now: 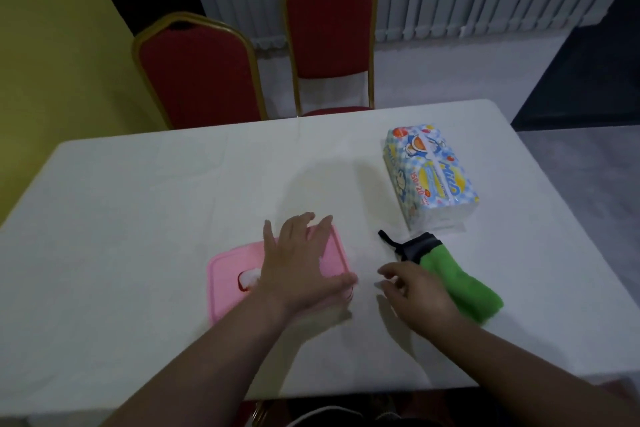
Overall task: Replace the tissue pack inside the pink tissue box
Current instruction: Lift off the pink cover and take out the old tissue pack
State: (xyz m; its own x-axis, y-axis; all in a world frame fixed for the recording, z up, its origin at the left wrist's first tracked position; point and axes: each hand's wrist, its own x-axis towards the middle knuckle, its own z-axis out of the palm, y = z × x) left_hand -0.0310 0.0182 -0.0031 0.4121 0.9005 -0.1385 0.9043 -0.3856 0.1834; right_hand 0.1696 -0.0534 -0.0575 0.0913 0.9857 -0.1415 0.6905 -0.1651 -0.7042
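The left hand (304,263) is laid flat and spread over the lid of the pink tissue box (228,279), fingers released and splayed, the thumb reaching down over the box's right edge; nothing is gripped, the box is only pressed or steadied. The right hand (414,289) is held just beside the box on its right, fingers loosely curled and apart, with nothing seen between them, though the fingertips are blurred and a light touch on the box's edge cannot be ruled out. The box is set on the white table (138,201) close to the near edge, lid still on, with a tuft of white tissue (247,279) showing through the slot in the lid. The new tissue pack (431,177), in blue checked wrapping, is lying well apart at the far right of the table, unopened as far as can be judged. The step in hand is judged to be the opening of the box: the old pack has not yet been taken out. The next move is likely to call for the lid to be prised up at the right edge while the body is held down. A green cloth (460,284) with a grey and black band is lying near the right hand, partly covered by it. Much of the lid is hidden under the left hand, so the catch or seam cannot be made out, and how full the box is cannot be told. Two red chairs (329,31) are standing beyond the table
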